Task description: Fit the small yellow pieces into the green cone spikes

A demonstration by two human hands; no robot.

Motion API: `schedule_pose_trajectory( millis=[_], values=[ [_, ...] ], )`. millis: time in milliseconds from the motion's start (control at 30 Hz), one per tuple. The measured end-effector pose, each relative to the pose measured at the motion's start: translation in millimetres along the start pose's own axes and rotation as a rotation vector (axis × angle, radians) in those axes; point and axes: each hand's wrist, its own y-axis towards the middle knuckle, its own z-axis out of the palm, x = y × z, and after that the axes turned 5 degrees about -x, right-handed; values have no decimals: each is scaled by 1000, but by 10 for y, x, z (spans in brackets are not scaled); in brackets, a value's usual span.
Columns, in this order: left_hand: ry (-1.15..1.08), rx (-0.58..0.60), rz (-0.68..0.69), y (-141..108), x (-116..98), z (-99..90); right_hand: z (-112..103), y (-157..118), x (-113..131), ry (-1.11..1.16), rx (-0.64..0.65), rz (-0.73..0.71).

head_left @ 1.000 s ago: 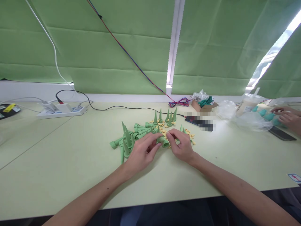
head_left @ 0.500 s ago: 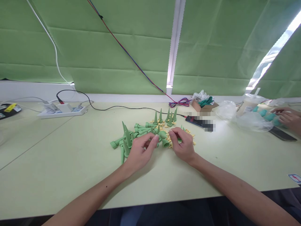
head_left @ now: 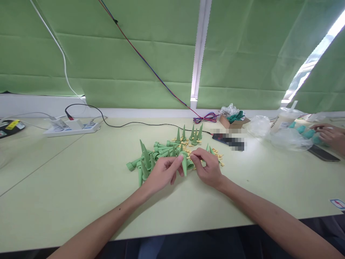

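Note:
My left hand point(head_left: 165, 172) is closed, its thumb and fingers pinching a green plastic spike point(head_left: 184, 166) whose pointed end hangs downward toward me. Just right of it, my right hand point(head_left: 207, 166) is closed in a pinch on a small yellow plastic piece point(head_left: 189, 153), held up against or very near the spike's wide end; contact is hard to make out. Behind and left of my left hand lies a pile of green spikes point(head_left: 147, 156), some standing, some on their sides. Small yellow pieces point(head_left: 219, 158) are scattered behind my right hand, partly covered by it.
Several spikes with yellow pieces point(head_left: 194, 138) stand at the back of the pile. A phone point(head_left: 229, 141) on a black cable lies behind right. Farther off are a small cardboard box point(head_left: 234, 122), a drink cup point(head_left: 284, 120), a power strip point(head_left: 71, 128) and another person's hand point(head_left: 329, 133).
The spike in my left hand has turned so that its point faces down toward me. My right hand has moved slightly left, bringing the yellow piece to the spike's wide end.

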Motion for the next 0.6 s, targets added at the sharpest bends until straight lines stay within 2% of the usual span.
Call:
schedule_pose_trajectory(
  millis=[333,600],
  values=[
    [46,-19,43,-12,-40,13,6,4,-24,-19,-6,7],
    [188,-120,128,-2,34,20,-2,1,-28,-24,12,19]
  ],
)
